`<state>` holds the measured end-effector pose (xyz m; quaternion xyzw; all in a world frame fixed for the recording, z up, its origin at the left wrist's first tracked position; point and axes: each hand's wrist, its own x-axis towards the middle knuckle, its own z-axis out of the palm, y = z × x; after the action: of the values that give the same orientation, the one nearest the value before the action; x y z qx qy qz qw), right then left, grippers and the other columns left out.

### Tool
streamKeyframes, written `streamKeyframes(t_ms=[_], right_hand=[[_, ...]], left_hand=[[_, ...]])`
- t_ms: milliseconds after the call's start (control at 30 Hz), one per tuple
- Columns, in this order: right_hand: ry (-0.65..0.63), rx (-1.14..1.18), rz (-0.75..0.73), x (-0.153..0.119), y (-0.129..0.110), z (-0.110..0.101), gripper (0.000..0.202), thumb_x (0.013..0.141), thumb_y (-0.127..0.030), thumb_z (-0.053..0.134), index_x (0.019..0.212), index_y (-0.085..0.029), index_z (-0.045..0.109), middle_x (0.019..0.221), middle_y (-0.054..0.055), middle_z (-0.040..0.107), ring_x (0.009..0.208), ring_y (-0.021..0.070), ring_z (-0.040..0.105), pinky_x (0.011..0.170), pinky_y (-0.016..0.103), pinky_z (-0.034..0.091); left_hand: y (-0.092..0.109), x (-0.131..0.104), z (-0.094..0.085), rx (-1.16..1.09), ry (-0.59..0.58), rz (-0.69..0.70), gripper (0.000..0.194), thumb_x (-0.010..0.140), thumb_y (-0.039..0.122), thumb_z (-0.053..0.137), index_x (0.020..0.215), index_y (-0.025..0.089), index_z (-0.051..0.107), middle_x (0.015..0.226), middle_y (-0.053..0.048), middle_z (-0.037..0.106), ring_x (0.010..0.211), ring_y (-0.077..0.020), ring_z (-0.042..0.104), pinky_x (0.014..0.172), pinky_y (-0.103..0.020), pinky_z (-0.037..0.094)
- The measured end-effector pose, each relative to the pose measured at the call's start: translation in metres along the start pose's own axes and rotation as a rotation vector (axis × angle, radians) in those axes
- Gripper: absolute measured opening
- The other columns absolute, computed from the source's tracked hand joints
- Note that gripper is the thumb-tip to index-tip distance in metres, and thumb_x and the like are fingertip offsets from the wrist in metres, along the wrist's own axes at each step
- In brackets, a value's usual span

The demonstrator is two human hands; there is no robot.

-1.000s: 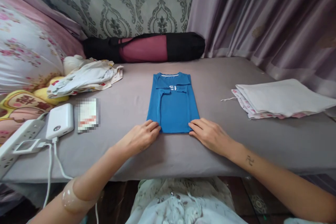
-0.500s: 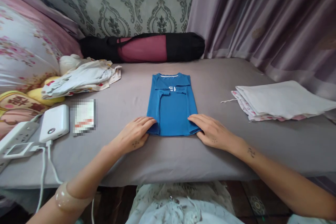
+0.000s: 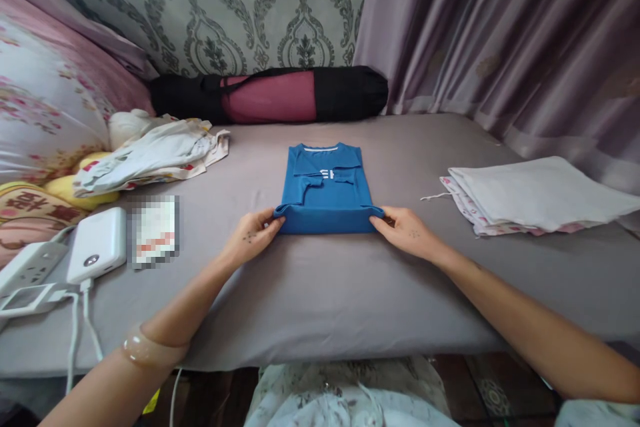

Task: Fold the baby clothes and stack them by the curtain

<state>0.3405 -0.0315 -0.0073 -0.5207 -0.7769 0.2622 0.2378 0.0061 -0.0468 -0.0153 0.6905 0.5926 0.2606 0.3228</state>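
A blue shirt (image 3: 330,219) lies in front of me, its sides and sleeves folded inward over a white print and its neckline at the far end. Its near edge is lifted and turned up into a band. My left hand (image 3: 256,235) pinches the left corner of that band between thumb and fingers. At the right corner, my right hand (image 3: 403,230) grips the fabric the same way. Both hands are closed on the cloth.
A grey sheet (image 3: 320,300) covers the surface. On the right lies a folded white cloth (image 3: 535,190). To the left are a white power bank (image 3: 100,243), a power strip (image 3: 33,265), cables and rumpled clothing (image 3: 150,153). A black and maroon long bag (image 3: 270,97) lies at the back.
Both hands have moved away from me, lifting the shirt's near edge and turning it up over the body. The shirt now looks shorter.
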Motion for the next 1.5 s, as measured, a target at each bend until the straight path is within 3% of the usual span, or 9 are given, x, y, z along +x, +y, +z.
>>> streamKeyframes(t_ms=[167, 433, 600, 733, 900, 1100, 1267, 1367, 1500], right_hand=[[0.089, -0.137, 0.085, 0.008, 0.007, 0.008, 0.027, 0.089, -0.037, 0.048, 0.071, -0.02, 0.06, 0.063, -0.002, 0.06, 0.057, 0.0146, 0.053, 0.055, 0.026, 0.035], [0.054, -0.266, 0.119, 0.006, 0.014, 0.012, 0.031, 0.089, -0.029, 0.05, 0.118, -0.021, 0.057, 0.076, 0.001, 0.069, 0.071, 0.0186, 0.065, 0.063, 0.027, 0.043], [0.04, -0.368, 0.086, 0.002, 0.009, 0.006, 0.032, 0.093, -0.029, 0.047, 0.124, -0.019, 0.054, 0.086, 0.004, 0.07, 0.078, 0.0211, 0.066, 0.066, 0.03, 0.047], [0.097, -0.548, -0.101, 0.0, -0.007, 0.007, 0.038, 0.099, -0.027, 0.036, 0.13, -0.013, 0.053, 0.123, 0.016, 0.063, 0.11, 0.0273, 0.061, 0.091, 0.04, 0.048], [-0.133, -0.568, -0.393, -0.001, -0.016, 0.022, 0.051, 0.102, -0.037, 0.031, 0.149, -0.019, 0.037, 0.156, 0.007, 0.033, 0.146, 0.0275, 0.023, 0.118, 0.051, 0.022], [-0.27, -0.511, -0.334, -0.003, -0.013, 0.026, 0.055, 0.102, -0.043, 0.027, 0.152, -0.02, 0.033, 0.159, 0.007, 0.024, 0.148, 0.0275, 0.015, 0.119, 0.054, 0.017], [-0.266, -0.473, -0.332, 0.0, -0.016, 0.02, 0.053, 0.102, -0.044, 0.031, 0.149, -0.022, 0.04, 0.157, 0.006, 0.031, 0.146, 0.0282, 0.022, 0.118, 0.053, 0.021], [-0.222, -0.447, -0.33, 0.004, -0.016, 0.019, 0.049, 0.101, -0.043, 0.036, 0.144, -0.023, 0.047, 0.153, 0.006, 0.04, 0.143, 0.0278, 0.031, 0.117, 0.053, 0.023], [-0.141, -0.406, -0.36, 0.007, -0.014, 0.022, 0.045, 0.098, -0.038, 0.044, 0.138, -0.021, 0.054, 0.146, 0.009, 0.049, 0.141, 0.027, 0.034, 0.117, 0.055, 0.022]], left_hand=[[-0.003, 0.014, 0.004, 0.04, 0.066, -0.071, 0.036, 0.082, 0.05, 0.05, 0.078, 0.017, 0.064, 0.056, 0.004, 0.048, 0.053, -0.0113, 0.042, 0.051, -0.022, 0.03], [0.006, 0.015, 0.005, 0.281, 0.099, -0.131, 0.035, 0.085, 0.042, 0.05, 0.108, 0.016, 0.058, 0.066, 0.0, 0.062, 0.062, -0.0175, 0.058, 0.063, -0.029, 0.043], [-0.001, 0.009, 0.004, 0.506, 0.159, 0.14, 0.037, 0.09, 0.035, 0.047, 0.12, 0.015, 0.052, 0.093, -0.009, 0.067, 0.091, -0.0242, 0.063, 0.084, -0.04, 0.049], [0.007, 0.01, 0.011, 0.613, 0.151, 0.39, 0.041, 0.098, 0.034, 0.035, 0.131, 0.014, 0.049, 0.131, -0.016, 0.057, 0.125, -0.0278, 0.05, 0.104, -0.046, 0.042], [0.015, 0.015, 0.032, 0.679, -0.108, 0.43, 0.057, 0.1, 0.05, 0.028, 0.147, 0.02, 0.038, 0.157, -0.009, 0.032, 0.148, -0.0286, 0.017, 0.119, -0.051, 0.02], [0.01, 0.016, 0.035, 0.639, -0.25, 0.373, 0.06, 0.1, 0.054, 0.024, 0.152, 0.025, 0.03, 0.16, -0.007, 0.023, 0.149, -0.0276, 0.013, 0.119, -0.053, 0.017], [0.013, 0.019, 0.026, 0.58, -0.168, 0.455, 0.05, 0.098, 0.045, 0.041, 0.142, 0.021, 0.046, 0.157, -0.014, 0.031, 0.142, -0.0274, 0.034, 0.115, -0.047, 0.032], [0.018, 0.02, 0.023, 0.613, -0.127, 0.551, 0.035, 0.096, 0.038, 0.048, 0.122, 0.02, 0.063, 0.149, -0.014, 0.044, 0.136, -0.0279, 0.044, 0.112, -0.046, 0.037], [0.024, 0.018, 0.025, 0.668, -0.129, 0.658, 0.03, 0.1, 0.028, 0.04, 0.112, 0.02, 0.066, 0.131, -0.01, 0.062, 0.129, -0.0267, 0.052, 0.112, -0.053, 0.036]])
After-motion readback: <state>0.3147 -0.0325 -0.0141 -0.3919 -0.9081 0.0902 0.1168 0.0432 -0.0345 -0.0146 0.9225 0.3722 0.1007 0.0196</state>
